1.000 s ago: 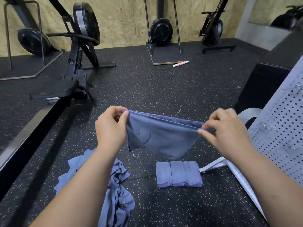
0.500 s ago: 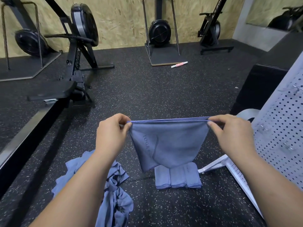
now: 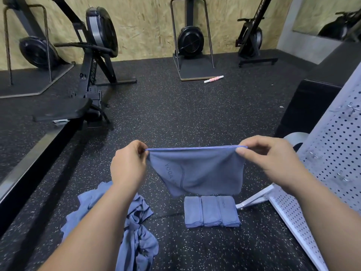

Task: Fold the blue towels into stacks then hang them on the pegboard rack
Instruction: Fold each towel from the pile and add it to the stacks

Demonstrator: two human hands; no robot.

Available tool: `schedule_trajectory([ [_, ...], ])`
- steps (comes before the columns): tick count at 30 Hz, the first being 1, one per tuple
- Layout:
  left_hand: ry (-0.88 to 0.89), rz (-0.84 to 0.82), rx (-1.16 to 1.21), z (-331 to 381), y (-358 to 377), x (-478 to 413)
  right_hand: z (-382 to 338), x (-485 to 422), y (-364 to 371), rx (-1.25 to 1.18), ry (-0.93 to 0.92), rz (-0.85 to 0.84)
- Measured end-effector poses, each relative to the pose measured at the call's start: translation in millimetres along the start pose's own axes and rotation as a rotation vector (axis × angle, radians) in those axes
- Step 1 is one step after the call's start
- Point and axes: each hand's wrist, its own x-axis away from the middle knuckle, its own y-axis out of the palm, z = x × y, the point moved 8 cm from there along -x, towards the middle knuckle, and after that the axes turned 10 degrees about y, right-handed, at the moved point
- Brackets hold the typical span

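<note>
Between both hands, blue towel [image 3: 197, 171] top corners pinched in fingers [image 3: 241, 151]

Black speckled rubber floor [image 3: 175, 114] is seen throughout, backed by a chipboard wall [image 3: 140, 22] at 12 o'clock. A black rowing machine [image 3: 93, 61] is placed at 10 o'clock, a fan-wheel trainer [image 3: 190, 39] on a flat platform [image 3: 195, 74] at 12, and another black machine [image 3: 252, 36] at 1. A pink-and-white roller stick [image 3: 213, 79] is laid just beside the platform's front corner. A black padded box [image 3: 304, 106] is noted at 2 o'clock.

Blue towel [image 3: 197, 171], seemingly doubled, taut between left hand [image 3: 128, 165] and right hand [image 3: 271, 163], above folded stacks [image 3: 212, 212]
</note>
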Motion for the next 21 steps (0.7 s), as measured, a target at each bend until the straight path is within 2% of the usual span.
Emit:
schedule_trajectory([
  [2, 0.007, 0.007, -0.013, -1.3, 0.8, -0.3, -6.1, 5.1, 4.7, -0.164, 0.013, -0.093],
  [4, 0.017, 0.011, -0.039, -0.4, 2.2, -1.2, -6.9, 4.7, 4.0, -0.205, 0.027, -0.069],
  [6, 0.031, 0.009, -0.066, 1.4, 4.3, -2.4, -4.6, 1.8, -2.8, -0.123, 0.026, 0.040],
  [9, 0.078, 0.001, -0.109, 4.4, 8.0, -3.6, -3.7, 3.2, -13.6, 0.141, -0.024, 0.229],
  [11, 0.093, -0.005, -0.155, 6.7, 8.6, -3.7, -5.7, 7.4, -13.9, 0.172, -0.055, 0.257],
  [14, 0.054, 0.004, -0.152, 5.3, 6.5, -2.1, -10.0, 8.7, -10.7, 0.105, -0.057, 0.190],
  [17, -0.002, 0.002, -0.086, -2.0, 6.9, -1.3, -9.2, 6.2, -4.6, 0.008, -0.008, 0.042],
  [19, -0.045, -0.027, 0.008, -9.9, 11.2, -3.9, -3.0, 3.8, -0.2, -0.058, 0.041, -0.037],
  [21, -0.096, -0.054, 0.199, -14.0, 16.8, -5.9, 4.6, 0.0, -1.2, -0.116, 0.081, -0.016],
])
